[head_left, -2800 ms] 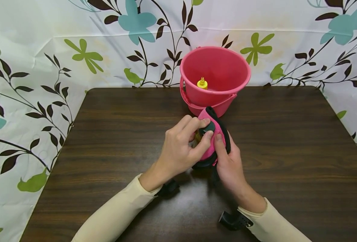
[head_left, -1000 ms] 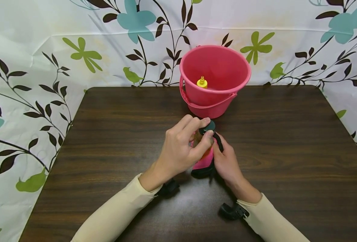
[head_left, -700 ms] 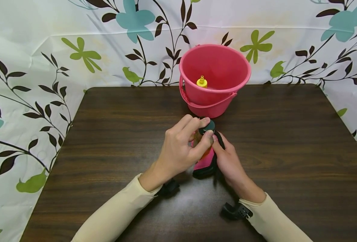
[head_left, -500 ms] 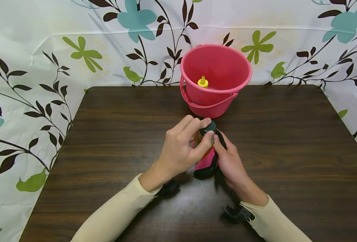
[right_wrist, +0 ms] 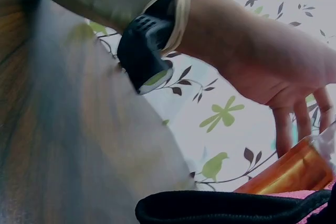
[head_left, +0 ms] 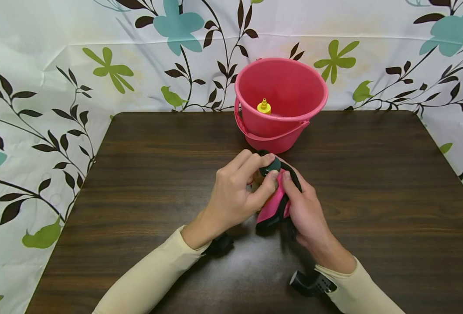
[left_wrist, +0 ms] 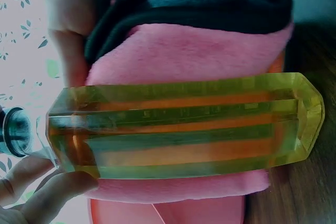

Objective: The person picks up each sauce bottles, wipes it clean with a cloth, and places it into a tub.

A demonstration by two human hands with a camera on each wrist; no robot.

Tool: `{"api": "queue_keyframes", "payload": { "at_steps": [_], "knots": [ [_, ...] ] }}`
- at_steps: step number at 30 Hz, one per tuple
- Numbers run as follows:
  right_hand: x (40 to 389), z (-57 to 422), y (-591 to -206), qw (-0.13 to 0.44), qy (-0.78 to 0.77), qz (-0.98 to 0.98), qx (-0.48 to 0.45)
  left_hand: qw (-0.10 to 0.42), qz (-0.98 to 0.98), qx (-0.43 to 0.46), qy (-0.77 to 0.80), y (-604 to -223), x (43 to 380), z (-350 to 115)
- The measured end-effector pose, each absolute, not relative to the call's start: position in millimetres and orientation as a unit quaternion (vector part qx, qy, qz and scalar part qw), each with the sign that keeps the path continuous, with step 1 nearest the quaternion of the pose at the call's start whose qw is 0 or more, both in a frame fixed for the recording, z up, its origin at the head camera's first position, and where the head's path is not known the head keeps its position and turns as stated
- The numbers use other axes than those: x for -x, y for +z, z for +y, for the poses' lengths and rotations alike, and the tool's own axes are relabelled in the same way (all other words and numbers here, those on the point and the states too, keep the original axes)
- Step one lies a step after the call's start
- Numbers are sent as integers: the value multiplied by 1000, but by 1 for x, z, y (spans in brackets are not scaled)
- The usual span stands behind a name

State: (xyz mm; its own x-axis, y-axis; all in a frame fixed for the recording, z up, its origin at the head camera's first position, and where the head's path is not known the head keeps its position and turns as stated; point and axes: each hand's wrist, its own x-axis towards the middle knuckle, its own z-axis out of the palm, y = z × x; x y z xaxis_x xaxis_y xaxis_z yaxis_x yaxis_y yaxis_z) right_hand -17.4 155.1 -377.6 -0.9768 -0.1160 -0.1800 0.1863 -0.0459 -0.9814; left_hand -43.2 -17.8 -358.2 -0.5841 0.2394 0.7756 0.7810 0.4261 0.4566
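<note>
In the head view my left hand (head_left: 233, 187) pinches a bottle by its dark green cap (head_left: 271, 165), thumb on one side and fingers on the other. The left wrist view shows the clear, faceted bottle (left_wrist: 184, 129) with yellow-orange liquid in it. A pink plush cloth (head_left: 270, 207) with black edging wraps behind the bottle and along its right side. My right hand (head_left: 310, 213) grips that cloth, its thumb lying on the pink face close below the cap; its other fingers are mostly hidden behind the cloth.
A pink bucket (head_left: 274, 129) with its handle down stands at the back of the dark wooden table (head_left: 157, 174), just beyond the hands. Inside it a yellow nozzle top (head_left: 263, 107) shows. A floral curtain (head_left: 137, 87) hangs behind the table.
The cloth slid down along the bottle from its earlier height near the bucket. Lately my right hand has shifted right, with more pink showing beside the cap. The left hand keeps its place.
</note>
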Motion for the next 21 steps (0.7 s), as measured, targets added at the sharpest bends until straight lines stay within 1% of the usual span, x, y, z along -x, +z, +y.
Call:
{"api": "queue_keyframes", "payload": {
  "at_steps": [12,21],
  "knots": [
    [10,159,-346,62,-730,680,-1,317,-785,327,-420,-358,43,-18],
    [7,166,-319,38,-780,625,17,320,-787,328,-413,-359,45,-18]
  ]
}}
